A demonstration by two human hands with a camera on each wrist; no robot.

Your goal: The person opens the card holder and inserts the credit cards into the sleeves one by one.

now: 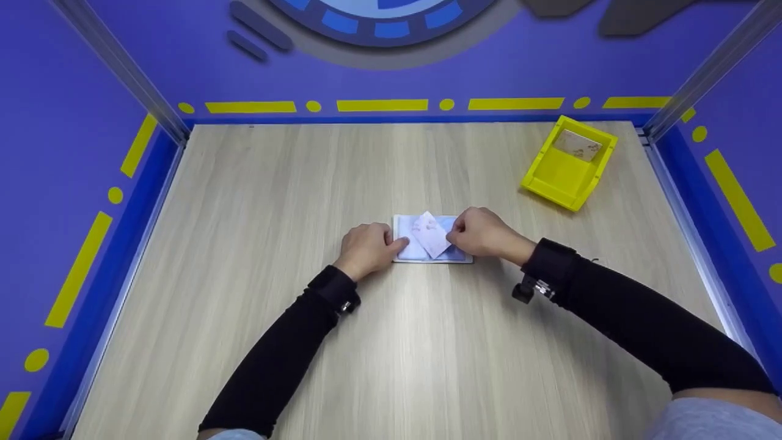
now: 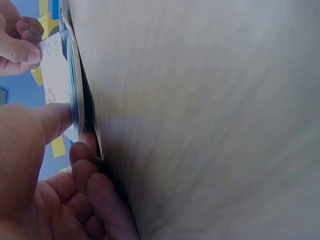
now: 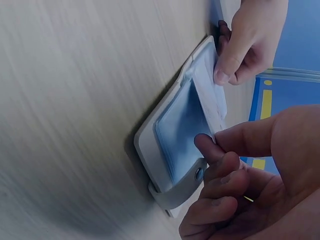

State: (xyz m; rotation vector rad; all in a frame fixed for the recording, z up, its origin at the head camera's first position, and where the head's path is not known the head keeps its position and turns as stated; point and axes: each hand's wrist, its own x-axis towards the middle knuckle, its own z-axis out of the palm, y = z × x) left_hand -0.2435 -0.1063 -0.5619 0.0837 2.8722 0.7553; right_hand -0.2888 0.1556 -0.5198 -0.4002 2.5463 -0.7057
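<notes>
One holder [image 1: 462, 257], one card [image 1: 431, 235] (one bin [image 1: 559, 178]).

purple-walled booth [image 1: 91, 91], wooden tabletop [image 1: 275, 201]

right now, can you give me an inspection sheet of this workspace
surface: pale wood-grain table, bare apart from the items below
job's things: flat white card holder with a blue pocket and a grey strap, lying at the table's middle; white card sticking up out of its pocket
clutter: yellow bin at the far right, with a pale card inside
grippers: left hand holds the holder's left end, thumb on top; right hand pinches the white card
cables: nothing seen
surroundings: purple walls with yellow dashes and dots, metal rails in the corners
</notes>
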